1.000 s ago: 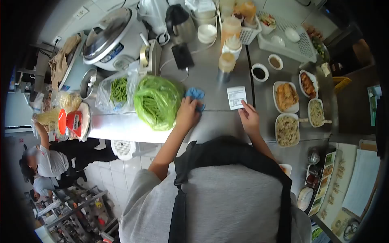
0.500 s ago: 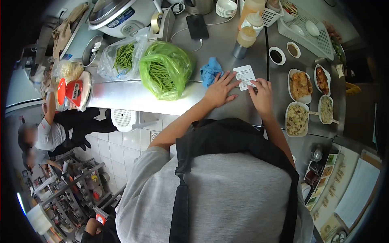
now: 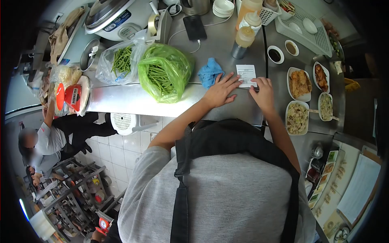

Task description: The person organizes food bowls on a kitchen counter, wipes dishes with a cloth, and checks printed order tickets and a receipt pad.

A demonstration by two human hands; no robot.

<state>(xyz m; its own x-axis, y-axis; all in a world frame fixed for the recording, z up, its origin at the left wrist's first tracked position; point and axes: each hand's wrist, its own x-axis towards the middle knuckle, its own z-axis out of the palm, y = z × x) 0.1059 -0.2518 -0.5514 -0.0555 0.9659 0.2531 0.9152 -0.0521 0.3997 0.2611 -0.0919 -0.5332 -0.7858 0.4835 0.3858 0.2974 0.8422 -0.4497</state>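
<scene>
A small printed paper slip (image 3: 246, 75) lies on the steel counter in front of me. My left hand (image 3: 221, 91) rests flat with its fingers spread, the fingertips reaching the slip's left edge. Beside the slip's lower right corner is my right hand (image 3: 264, 94). Its fingers are loosely bent, with the index fingertip at the paper and the thumb held apart from it. A crumpled blue cloth (image 3: 210, 73) sits just beyond my left fingers, partly touching them.
Left stand a green bag of long beans (image 3: 166, 73), a clear bag of beans (image 3: 121, 60) and a rice cooker (image 3: 121, 24). Sauce bottles (image 3: 243, 40) and a phone (image 3: 195, 27) are behind. Food trays (image 3: 297, 117) line the right. A co-worker (image 3: 48, 141) works far left.
The paper slip has turned from tilted to nearly straight. My right hand has shifted slightly down at its corner, while my left hand stays almost in place. The co-worker's arm has moved.
</scene>
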